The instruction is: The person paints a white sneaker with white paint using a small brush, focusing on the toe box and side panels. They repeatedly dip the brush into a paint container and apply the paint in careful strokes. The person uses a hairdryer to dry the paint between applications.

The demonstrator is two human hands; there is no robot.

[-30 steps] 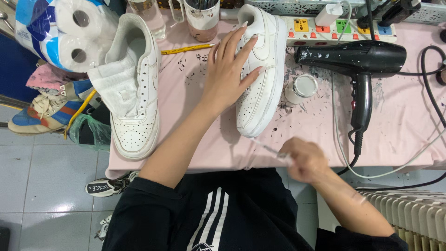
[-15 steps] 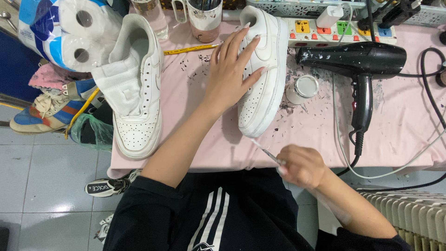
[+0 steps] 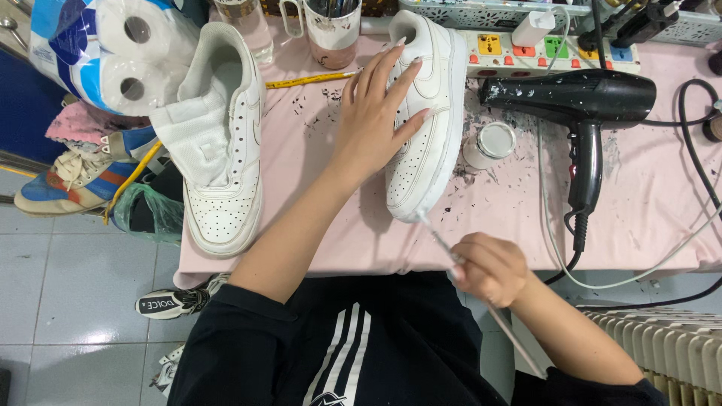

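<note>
Blue-and-white toilet roll pack (image 3: 90, 56) (clear plastic), top left beside table

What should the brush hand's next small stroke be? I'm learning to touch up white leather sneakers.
Probably a short stroke along the toe edge: the thin paintbrush in the right hand has its tip at the toe of the white leather sneaker, which the left hand pins flat on the pink table cover.

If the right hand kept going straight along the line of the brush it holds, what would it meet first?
Most likely the toe of the white sneaker: the right hand aims its thin brush there, the tip already at or nearly touching the toe edge.
</note>
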